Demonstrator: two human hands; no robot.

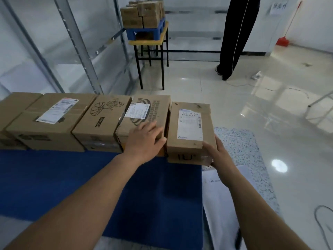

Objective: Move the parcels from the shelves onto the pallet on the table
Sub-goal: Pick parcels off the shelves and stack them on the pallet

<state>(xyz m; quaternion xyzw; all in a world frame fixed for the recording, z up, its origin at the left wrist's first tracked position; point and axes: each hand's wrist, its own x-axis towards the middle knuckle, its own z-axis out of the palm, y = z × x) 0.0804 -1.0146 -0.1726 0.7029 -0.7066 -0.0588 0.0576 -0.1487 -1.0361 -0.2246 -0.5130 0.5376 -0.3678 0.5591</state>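
Fingers of the right hand (217, 156) curl around the end parcel's (189, 130) near corner; left hand (146, 141) presses flat alongside. Stiff cardboard, probably light: grip opposite sides.

A row of parcels (86, 120) packed side by side walls off the far edge of the blue pallet (90, 177), whose near surface lies bare. The rightmost parcel (189, 130) has open floor (252, 98) on its right and a thin gap on its left. Farther off, shelf uprights (75, 42) and a second table (149, 42) stand close together.
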